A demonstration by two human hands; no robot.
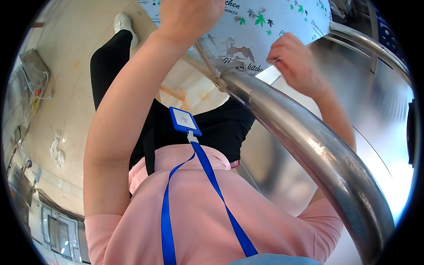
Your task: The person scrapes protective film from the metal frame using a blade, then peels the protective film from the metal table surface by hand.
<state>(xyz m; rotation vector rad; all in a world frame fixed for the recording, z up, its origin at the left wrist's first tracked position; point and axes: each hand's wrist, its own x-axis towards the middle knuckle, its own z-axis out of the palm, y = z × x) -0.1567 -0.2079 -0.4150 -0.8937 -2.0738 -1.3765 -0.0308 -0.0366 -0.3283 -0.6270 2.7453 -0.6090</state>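
Note:
A light-blue sheet [276,26] printed with green leaves and lettering covers a surface at the top of the head view. Its near corner is torn and scraped, beside the end of a thick, curved metal tube [309,137]. Over the sheet's left part is my left hand [192,17], its fingers cut off by the frame's top edge. To the right of the torn patch, my right hand [296,64] is closed, its fingertips pinched near the sheet's edge. Something small and thin shows at those fingertips, too small to name.
Another metal tube [373,42] curves away at the upper right, above shiny metal panels [353,92]. A badge [184,120] hangs on a blue lanyard over my lap. Crumpled plastic [57,150] lies on the tiled floor at left, near metal equipment [33,73] with cables.

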